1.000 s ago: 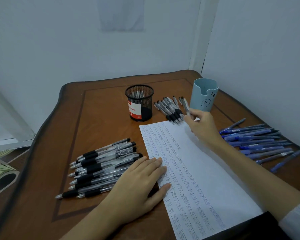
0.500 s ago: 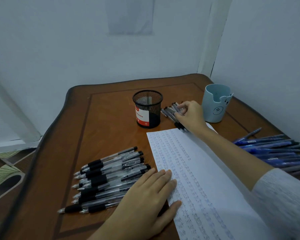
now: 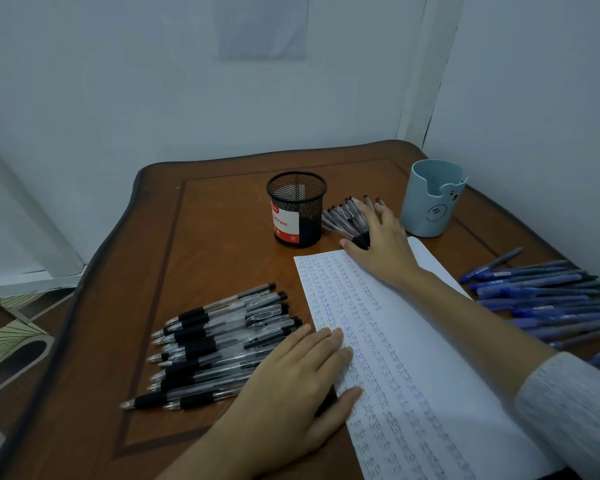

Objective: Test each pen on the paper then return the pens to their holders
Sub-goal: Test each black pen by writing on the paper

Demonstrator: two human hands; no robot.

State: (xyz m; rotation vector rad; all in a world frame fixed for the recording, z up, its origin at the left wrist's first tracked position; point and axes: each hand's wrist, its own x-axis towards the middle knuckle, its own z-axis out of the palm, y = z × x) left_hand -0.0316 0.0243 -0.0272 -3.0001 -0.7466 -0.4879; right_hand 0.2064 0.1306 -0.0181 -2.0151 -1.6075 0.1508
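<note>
1. Brown wooden table (image 3: 205, 237): white paper (image 3: 413, 341) near-centre, covered in rows of handwritten "test"
2. Left hand (image 3: 291, 382) flat, fingers straight and together, pressing the paper's left edge; it overlaps the black pens (image 3: 219, 337) piled on the left
3. Right hand (image 3: 381, 244) at the far side, fingers spread, laid on a small pen bunch (image 3: 340, 220); no pinch visible
4. That bunch lies between the black mesh holder (image 3: 297, 209) and the blue cup holder (image 3: 430, 199), just beyond the paper's far edge
5. Blue pens (image 3: 541, 299) piled right of the paper

Paper (image 3: 413, 341) lies before holder (image 3: 297, 209), probably touching pens (image 3: 342, 218)
</note>
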